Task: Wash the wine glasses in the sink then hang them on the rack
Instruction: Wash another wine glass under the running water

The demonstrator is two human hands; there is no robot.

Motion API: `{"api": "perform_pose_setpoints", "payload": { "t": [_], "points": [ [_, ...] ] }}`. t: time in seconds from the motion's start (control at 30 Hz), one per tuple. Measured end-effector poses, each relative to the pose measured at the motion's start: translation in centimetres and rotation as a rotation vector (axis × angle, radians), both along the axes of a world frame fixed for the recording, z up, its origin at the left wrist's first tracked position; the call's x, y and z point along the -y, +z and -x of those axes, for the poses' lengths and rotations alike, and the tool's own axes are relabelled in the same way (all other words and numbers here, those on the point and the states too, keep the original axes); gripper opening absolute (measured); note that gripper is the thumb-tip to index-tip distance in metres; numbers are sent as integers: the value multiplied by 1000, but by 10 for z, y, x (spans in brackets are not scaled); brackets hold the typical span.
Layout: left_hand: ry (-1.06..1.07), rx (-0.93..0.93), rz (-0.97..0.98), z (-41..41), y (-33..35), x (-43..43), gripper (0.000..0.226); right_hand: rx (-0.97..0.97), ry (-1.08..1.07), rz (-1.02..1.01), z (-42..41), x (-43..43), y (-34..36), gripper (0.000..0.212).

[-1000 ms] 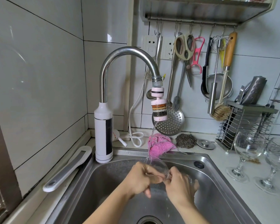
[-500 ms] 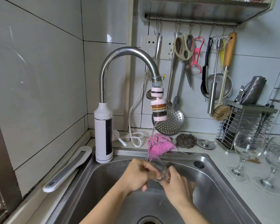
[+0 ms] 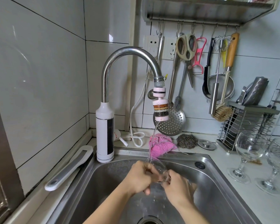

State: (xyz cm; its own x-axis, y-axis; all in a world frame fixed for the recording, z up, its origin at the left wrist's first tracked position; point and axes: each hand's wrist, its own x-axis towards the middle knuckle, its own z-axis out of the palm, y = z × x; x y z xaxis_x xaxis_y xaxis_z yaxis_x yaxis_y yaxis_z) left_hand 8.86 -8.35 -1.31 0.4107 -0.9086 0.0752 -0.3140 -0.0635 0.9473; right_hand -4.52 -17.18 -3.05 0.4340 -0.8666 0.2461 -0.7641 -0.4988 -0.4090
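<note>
Low in the middle of the frame, both hands meet over the steel sink (image 3: 220,183). The left hand (image 3: 138,178) has its fingers curled closed around the bowl of a wine glass (image 3: 158,171), which lies tilted on its side between the two hands. The right hand (image 3: 176,189) is closed on the stem end of the same glass, though the foot is hidden behind the palm, so exactly how it grips there is hard to tell. A thin stream of water (image 3: 153,143) falls from the filter on the tap (image 3: 131,53) and lands at the rim of the glass, just beside the left thumb.

At the right edge of the frame, two more wine glasses stand upright on the tabletop (image 3: 257,206), close together: the nearer glass (image 3: 249,149) and the far glass (image 3: 278,160). Behind the sink, in the centre of the frame, a pink cloth (image 3: 162,145) lies on the sink's back edge, with a steel scourer (image 3: 187,141) just to its right. In the upper right of the frame, utensils hang from hooks under a metal shelf (image 3: 208,10).
</note>
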Motion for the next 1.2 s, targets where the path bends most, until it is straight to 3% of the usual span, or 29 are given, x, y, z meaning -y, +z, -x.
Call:
{"api": "perform_pose_setpoints", "payload": {
  "t": [0.13,0.37,0.5,0.67,0.83,0.93,1.03,1.2],
  "points": [
    [104,14,70,0,-1,2,23,-23,-38,24,0,0,1,15],
    [-18,-43,24,8,2,1,13,-77,-14,55,1,0,4,16],
    [-112,-17,24,8,7,0,15,-83,38,-15,2,3,1,30],
    [-65,-110,23,11,7,1,35,-27,105,-84,5,2,1,28],
    [-99,-71,-6,6,4,-1,4,-9,124,-87,5,1,2,23],
    [114,-140,98,2,5,-2,31,43,123,-105,5,1,1,27],
    [435,-213,140,-8,4,3,30,86,97,-68,4,1,2,23],
    [297,-261,-106,-3,-7,8,35,68,85,83,3,-1,5,25]
  ]
}}
